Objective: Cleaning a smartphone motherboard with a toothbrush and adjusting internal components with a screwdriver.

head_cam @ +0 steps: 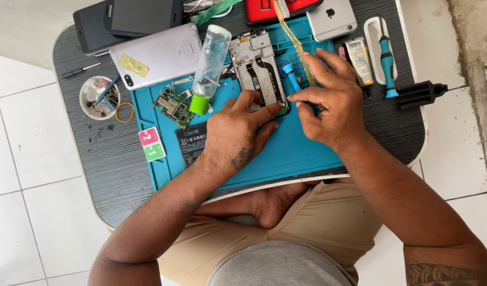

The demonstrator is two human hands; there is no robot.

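An opened phone frame (257, 69) lies on the blue work mat (286, 153). My left hand (240, 130) rests on the mat with its fingers pressing the frame's lower end. My right hand (331, 103) is beside it, fingers pinched at the frame's bottom right corner; a long yellow-handled tool (293, 37) runs up from under this hand. A blue screwdriver (290, 76) lies just right of the frame, partly under my right hand. What the fingertips pinch is too small to tell.
A clear bottle with a green cap (209, 61), a green circuit board (173, 106) and a black battery (190, 143) lie left of the frame. A silver phone back (158, 53), dark phones (127, 18), a small parts dish (99, 97) and tools (385, 53) crowd the lap table (105, 169).
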